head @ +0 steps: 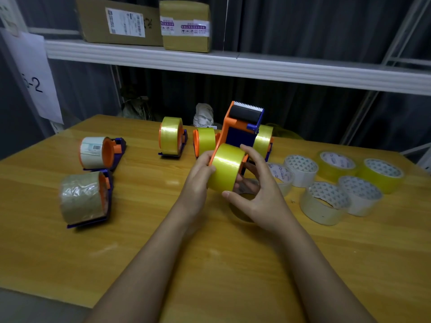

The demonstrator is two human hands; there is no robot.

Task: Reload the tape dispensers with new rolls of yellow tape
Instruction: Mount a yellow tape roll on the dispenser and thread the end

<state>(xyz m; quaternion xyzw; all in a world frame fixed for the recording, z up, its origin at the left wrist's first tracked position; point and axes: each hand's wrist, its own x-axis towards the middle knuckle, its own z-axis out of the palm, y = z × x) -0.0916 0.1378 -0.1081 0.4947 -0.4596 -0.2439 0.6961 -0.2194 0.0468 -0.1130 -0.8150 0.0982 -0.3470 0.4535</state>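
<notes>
I hold an orange and blue tape dispenser (240, 127) above the middle of the wooden table (144, 241), its black roller and toothed blade pointing up and away. A yellow tape roll (227, 166) sits on its hub. My left hand (198, 180) grips the roll's left side. My right hand (256, 185) curls round its right side and underneath. Behind stand three dispensers loaded with yellow tape (171, 136), (205, 139), (263, 138).
Two dispensers lie at the left, one with a white-wrapped roll (98, 152), one with a brownish roll (85, 199). Several loose clear and yellow rolls (338, 183) crowd the right side. A white shelf (233, 64) with cardboard boxes runs above the table's far edge.
</notes>
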